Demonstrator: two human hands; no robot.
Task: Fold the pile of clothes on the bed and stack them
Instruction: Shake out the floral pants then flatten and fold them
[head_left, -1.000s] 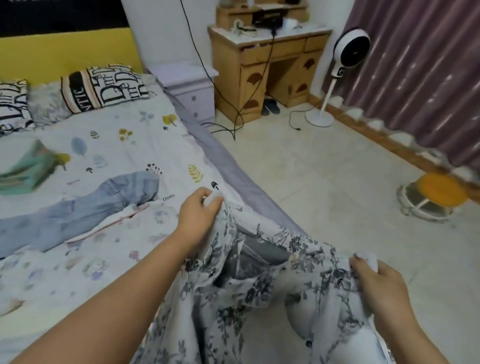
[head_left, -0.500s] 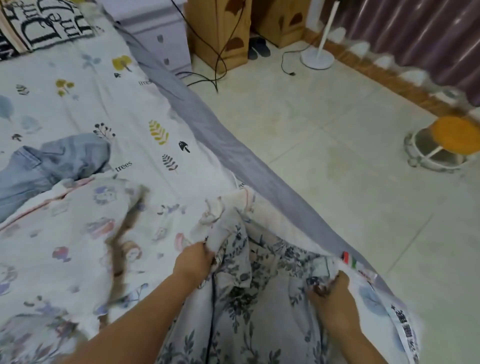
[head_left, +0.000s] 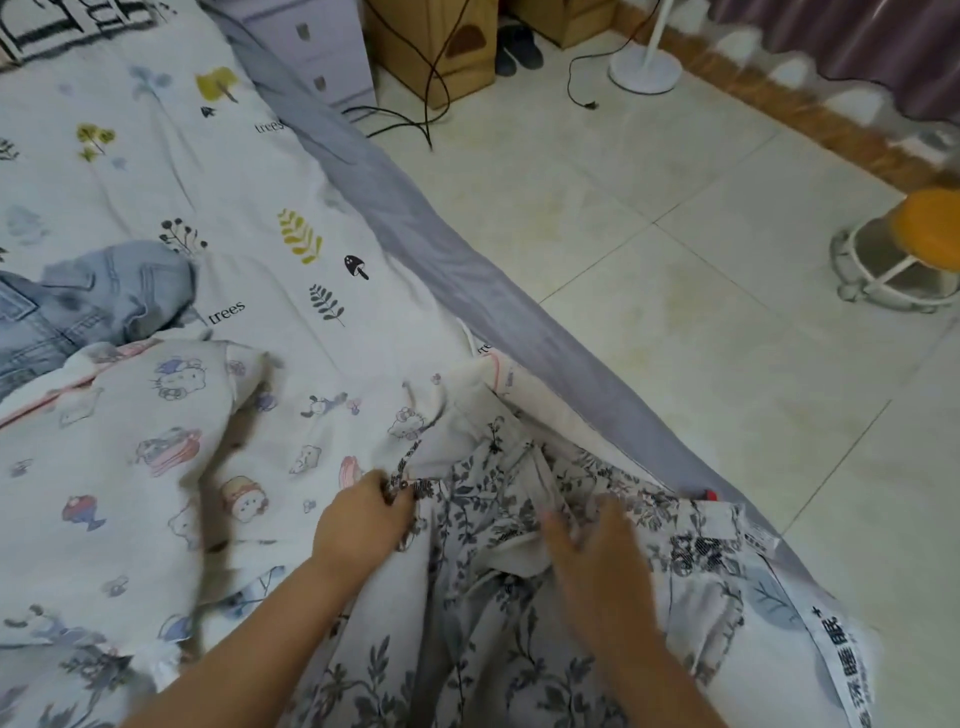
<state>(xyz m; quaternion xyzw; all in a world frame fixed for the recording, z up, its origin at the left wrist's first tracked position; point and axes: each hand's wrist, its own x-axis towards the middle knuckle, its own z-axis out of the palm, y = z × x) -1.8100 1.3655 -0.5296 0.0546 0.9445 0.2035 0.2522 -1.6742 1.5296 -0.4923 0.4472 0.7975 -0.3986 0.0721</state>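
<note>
A white garment with a grey-blue leaf and flower print (head_left: 483, 618) lies spread on the bed's near right corner. My left hand (head_left: 363, 519) pinches its upper left edge. My right hand (head_left: 597, 545) lies on the cloth near its top middle with fingers stretched out, blurred by motion. A white cartoon-print garment (head_left: 156, 457) lies to the left, partly under the floral one. Pale blue jeans (head_left: 93, 301) lie crumpled further back on the left.
The bed has a white sheet with tree prints (head_left: 249, 171) and a grey side edge (head_left: 467, 270). Tiled floor lies to the right, with a black cable (head_left: 415, 104), a fan base (head_left: 644, 67), an orange stool (head_left: 914, 249) and a lilac nightstand (head_left: 317, 57).
The floral garment came down from mid-air onto the bed. My right hand let go of its corner and now lies flat on the cloth. The view tilted downward.
</note>
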